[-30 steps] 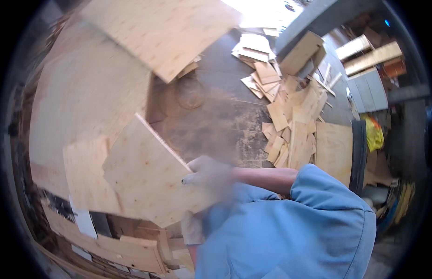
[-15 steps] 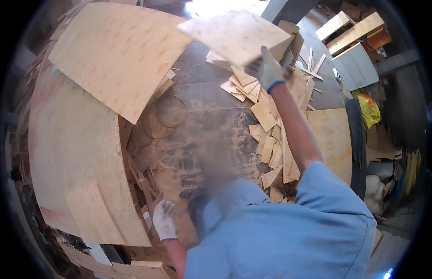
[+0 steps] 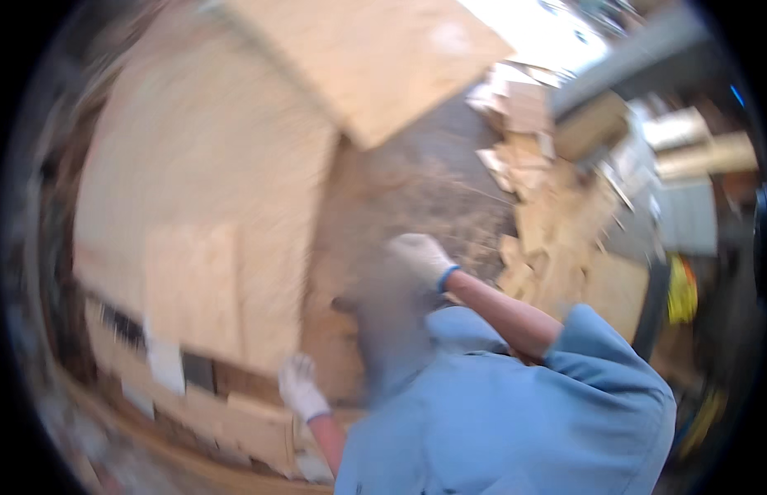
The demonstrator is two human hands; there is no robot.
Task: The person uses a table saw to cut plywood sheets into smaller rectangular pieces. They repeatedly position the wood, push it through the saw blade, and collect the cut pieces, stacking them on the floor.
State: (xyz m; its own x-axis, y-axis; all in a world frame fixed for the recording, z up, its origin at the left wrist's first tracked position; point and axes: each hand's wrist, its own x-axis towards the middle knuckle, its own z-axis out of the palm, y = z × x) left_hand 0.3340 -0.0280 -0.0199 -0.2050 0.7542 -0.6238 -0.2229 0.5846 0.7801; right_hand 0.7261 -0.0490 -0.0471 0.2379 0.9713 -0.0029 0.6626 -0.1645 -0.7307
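Observation:
My left hand (image 3: 302, 389), in a white knit glove, is beside the near corner of a large pale wooden board (image 3: 202, 157). Its fingers look loosely apart, and nothing shows in them. My right hand (image 3: 420, 260), gloved with a blue cuff, hangs over the dusty floor in front of me. Its fingers bend down and are smeared by motion, so their grip is hidden; no board shows in it. A plywood sheet (image 3: 383, 58) overlaps the far end of the large board. On the large board's near end lies a smaller thin panel (image 3: 193, 285).
Wood offcuts (image 3: 528, 190) lie scattered on the floor at the right. Beyond them are a wooden block (image 3: 594, 125), a grey beam (image 3: 635, 58) and a grey box (image 3: 687, 216). A yellow bag (image 3: 682, 289) sits at the far right. Stacked timber (image 3: 251, 429) lies at the lower left.
My right hand has let go of the square plywood panel and come back toward my body. The view has swung, shifting the scene rightward. My left hand remains low by the large board.

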